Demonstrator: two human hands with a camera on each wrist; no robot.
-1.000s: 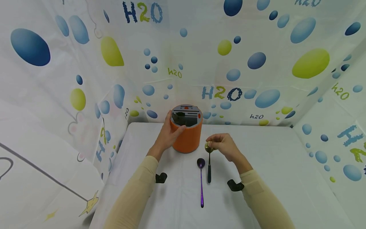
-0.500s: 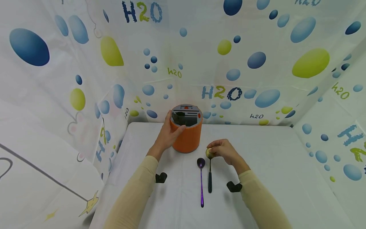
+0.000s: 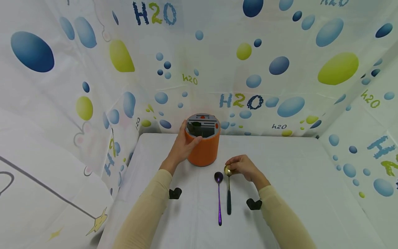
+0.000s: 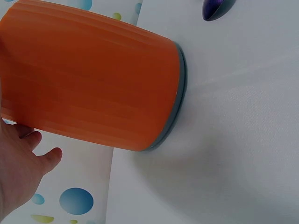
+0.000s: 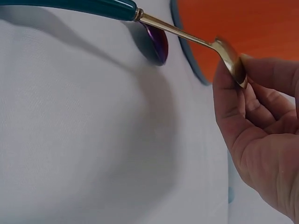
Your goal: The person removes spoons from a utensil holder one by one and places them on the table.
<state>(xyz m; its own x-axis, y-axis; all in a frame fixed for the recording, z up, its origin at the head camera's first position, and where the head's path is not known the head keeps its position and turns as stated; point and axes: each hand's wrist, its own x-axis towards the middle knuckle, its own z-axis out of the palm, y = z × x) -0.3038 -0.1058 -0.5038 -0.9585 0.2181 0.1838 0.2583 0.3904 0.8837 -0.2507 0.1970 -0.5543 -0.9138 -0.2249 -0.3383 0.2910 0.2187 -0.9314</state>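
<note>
Spoon (image 3: pixel 229 193), gold, green-handled, pinched by the bowl in right hand (image 3: pixel 245 167); left hand (image 3: pixel 182 147) gripping orange canister (image 3: pixel 203 154); purple spoon (image 3: pixel 219 200) just beside gold one.

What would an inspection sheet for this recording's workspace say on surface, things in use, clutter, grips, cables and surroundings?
Surface: white table, a few faint creases.
Things in use: orange tub upright, grey top with a dark panel; gold spoon with a dark green handle; purple spoon lying beside it, bowl toward the tub.
Clutter: nothing seen.
Grips: left grip holds the tub's side; right grip pinches the gold spoon by its bowl.
Cables: nothing seen.
Surroundings: hanging sheet printed with blue and green spots and H2O lettering.
</note>
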